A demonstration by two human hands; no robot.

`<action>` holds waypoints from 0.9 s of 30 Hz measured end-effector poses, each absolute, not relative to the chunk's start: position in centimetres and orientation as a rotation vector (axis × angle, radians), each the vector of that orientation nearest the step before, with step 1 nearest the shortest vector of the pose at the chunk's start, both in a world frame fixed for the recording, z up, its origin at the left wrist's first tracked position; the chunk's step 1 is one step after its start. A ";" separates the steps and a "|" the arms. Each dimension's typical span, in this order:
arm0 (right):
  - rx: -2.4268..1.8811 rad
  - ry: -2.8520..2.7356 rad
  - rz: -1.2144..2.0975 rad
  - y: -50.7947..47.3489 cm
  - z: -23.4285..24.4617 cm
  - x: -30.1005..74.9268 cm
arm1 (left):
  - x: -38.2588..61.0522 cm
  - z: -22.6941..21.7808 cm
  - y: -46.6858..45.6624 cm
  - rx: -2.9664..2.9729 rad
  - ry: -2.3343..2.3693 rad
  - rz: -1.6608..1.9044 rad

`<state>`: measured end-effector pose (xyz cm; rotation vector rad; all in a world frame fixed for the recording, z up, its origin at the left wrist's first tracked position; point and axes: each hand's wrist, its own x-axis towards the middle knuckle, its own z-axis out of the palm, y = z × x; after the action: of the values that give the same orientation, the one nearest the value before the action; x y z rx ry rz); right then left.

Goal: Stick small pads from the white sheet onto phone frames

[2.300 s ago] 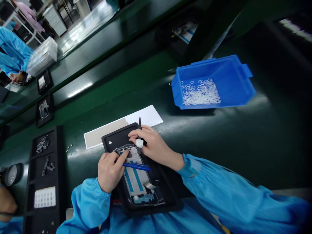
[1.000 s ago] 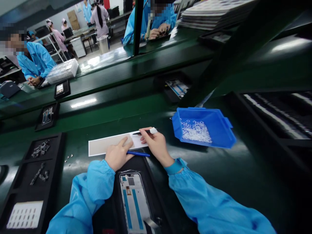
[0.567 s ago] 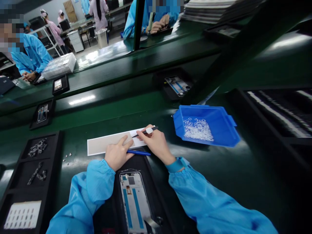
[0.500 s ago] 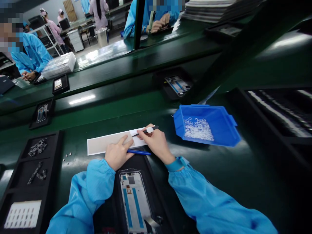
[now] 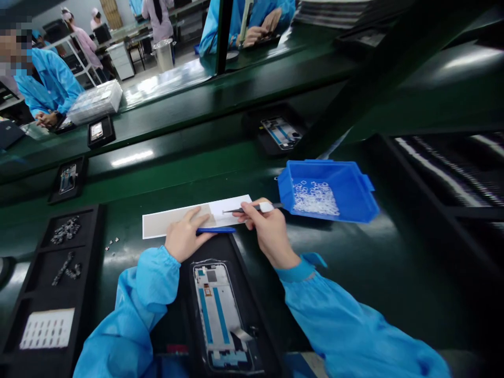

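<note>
My left hand [image 5: 184, 236] lies on a long white strip with a beige film [image 5: 155, 224], fingers spread over it. Under its thumb and palm it holds a slim blue pen-like stick [image 5: 218, 230]. In my right hand [image 5: 273, 236] is a pair of black tweezers [image 5: 266, 207] with a white wrap. The tweezers' tips are over the bare white right end of the strip; whether they grip anything is too small to tell. Below the hands a phone frame [image 5: 220, 315] with two blue stripes rests in a black tray [image 5: 252, 294].
At right stands a blue bin [image 5: 356, 191] with many small white pieces. A black compartment tray [image 5: 88, 252] at left holds small dark parts and a white sheet [image 5: 47, 329]. Small loose bits [image 5: 112, 242] lie beside it. Co-workers in blue sit across the bench.
My right hand has moved right, drawing the tweezers back from the film's edge. My left hand has shifted slightly left with the blue stick. The whole view has tilted a little.
</note>
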<state>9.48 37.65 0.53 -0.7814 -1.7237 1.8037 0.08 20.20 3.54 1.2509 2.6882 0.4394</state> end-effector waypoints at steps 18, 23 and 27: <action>-0.762 -2.189 1.533 30.9 0.1 17.0 | 1.7 4.8 18.2 1.069 2.134 0.474; -0.767 -2.201 1.542 31.0 -0.2 17.1 | 1.8 4.9 18.1 1.076 2.108 0.474; -0.766 -2.201 1.553 31.1 -0.2 17.0 | 1.8 4.9 18.1 1.064 2.111 0.503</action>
<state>16.98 31.05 -0.16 -0.7659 -2.2010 1.5525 1.82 18.12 4.91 1.0641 2.1105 0.5031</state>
